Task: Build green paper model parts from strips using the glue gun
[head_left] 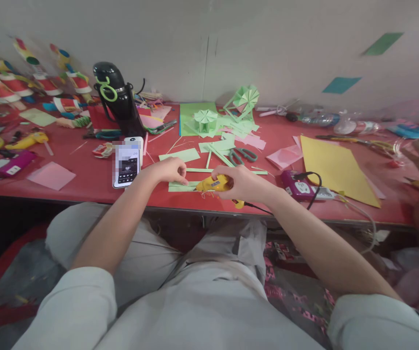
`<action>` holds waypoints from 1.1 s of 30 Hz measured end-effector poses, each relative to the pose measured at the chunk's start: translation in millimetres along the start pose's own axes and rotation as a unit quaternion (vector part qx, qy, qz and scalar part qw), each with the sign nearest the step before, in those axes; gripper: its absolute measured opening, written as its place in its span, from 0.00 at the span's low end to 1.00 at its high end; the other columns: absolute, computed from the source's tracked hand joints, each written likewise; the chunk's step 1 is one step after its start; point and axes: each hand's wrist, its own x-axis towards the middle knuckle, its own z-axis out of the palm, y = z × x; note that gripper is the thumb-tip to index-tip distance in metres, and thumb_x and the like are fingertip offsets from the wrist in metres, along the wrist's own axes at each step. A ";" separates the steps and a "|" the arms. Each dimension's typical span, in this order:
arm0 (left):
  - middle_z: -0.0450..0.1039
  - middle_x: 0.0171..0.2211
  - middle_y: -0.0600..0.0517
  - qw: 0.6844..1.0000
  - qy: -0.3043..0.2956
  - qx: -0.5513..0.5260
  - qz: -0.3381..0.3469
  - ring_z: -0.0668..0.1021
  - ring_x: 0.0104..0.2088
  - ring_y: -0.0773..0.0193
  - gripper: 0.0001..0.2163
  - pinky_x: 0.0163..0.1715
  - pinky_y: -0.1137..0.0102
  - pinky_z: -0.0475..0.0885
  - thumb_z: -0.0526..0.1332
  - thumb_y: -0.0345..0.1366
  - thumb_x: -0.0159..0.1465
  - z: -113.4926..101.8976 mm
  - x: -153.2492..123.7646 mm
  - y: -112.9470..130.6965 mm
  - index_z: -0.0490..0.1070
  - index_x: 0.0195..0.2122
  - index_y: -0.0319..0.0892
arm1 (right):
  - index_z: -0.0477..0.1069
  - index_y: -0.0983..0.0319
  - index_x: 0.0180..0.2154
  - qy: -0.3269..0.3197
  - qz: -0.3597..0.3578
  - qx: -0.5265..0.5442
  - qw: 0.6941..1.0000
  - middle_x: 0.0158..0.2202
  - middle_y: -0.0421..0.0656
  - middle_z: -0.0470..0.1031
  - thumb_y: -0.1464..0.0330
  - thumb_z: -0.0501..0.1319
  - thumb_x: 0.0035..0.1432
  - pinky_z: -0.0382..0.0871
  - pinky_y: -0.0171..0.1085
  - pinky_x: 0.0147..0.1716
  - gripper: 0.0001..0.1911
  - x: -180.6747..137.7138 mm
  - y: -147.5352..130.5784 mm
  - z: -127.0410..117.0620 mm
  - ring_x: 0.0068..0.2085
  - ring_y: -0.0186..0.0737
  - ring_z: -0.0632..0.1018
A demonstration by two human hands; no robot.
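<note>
My right hand [235, 181] grips the yellow glue gun [211, 183], its tip at the green paper strip [176, 187] near the front edge of the red table [93, 177]. My left hand [171, 170] curves over this strip; whether it pinches the paper, I cannot tell. The grey scissors [243, 156] lie beyond my right hand.

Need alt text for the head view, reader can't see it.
A person's right hand holds a yellow glue gun over a green paper piece on a cluttered red table; the left hand is close by. Scissors and folded green paper models lie beyond, a phone to the left.
</note>
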 end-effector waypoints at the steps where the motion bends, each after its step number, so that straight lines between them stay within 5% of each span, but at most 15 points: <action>1: 0.77 0.29 0.51 1.000 0.000 -0.001 0.000 0.74 0.28 0.63 0.13 0.26 0.70 0.63 0.70 0.46 0.49 0.0 -0.1 0.3 0.72 0.26 0.42 | 0.69 0.59 0.42 -0.002 0.001 0.001 1.000 0.26 0.35 0.67 0.65 0.63 0.49 0.54 0.32 0.27 0.16 -0.2 0.3 -0.4 0.25 0.31 0.63; 33: 0.76 0.27 0.52 1.000 0.001 0.005 -0.008 0.74 0.28 0.64 0.13 0.25 0.70 0.63 0.70 0.45 0.49 -1.5 -1.9 4.1 0.72 0.25 0.42 | 0.66 0.58 0.41 -0.014 0.018 -0.024 0.999 0.26 0.35 0.69 0.66 0.61 0.51 0.52 0.31 0.22 0.14 -14.5 16.1 -12.4 0.22 0.31 0.67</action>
